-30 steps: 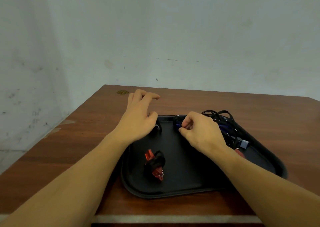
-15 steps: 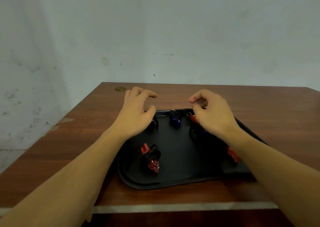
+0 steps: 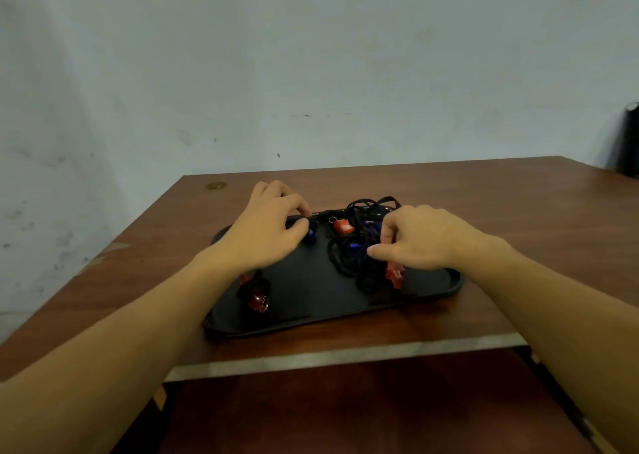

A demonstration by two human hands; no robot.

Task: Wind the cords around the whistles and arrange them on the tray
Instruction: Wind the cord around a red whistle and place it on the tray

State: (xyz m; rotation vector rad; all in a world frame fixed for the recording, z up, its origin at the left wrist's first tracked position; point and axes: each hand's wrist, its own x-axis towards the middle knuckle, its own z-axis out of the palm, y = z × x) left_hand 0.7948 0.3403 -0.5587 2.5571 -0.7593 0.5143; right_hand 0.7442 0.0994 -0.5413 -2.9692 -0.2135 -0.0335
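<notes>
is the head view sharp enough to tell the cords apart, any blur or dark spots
Head view: dim, soft light and slight blur; the black cords merge with the black tray, so single strands are hard to separate; the red whistle stands out; wide-angle bending at the edges.

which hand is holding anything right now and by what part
Right hand pinches a black cord in the tangled cords; exact spot unclear. Whether the left hand holds the blue whistle cannot be told.

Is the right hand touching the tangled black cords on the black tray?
Touching. The head view shows the right hand with fingertips curled down into the tangled black cords, no gap visible.
</notes>
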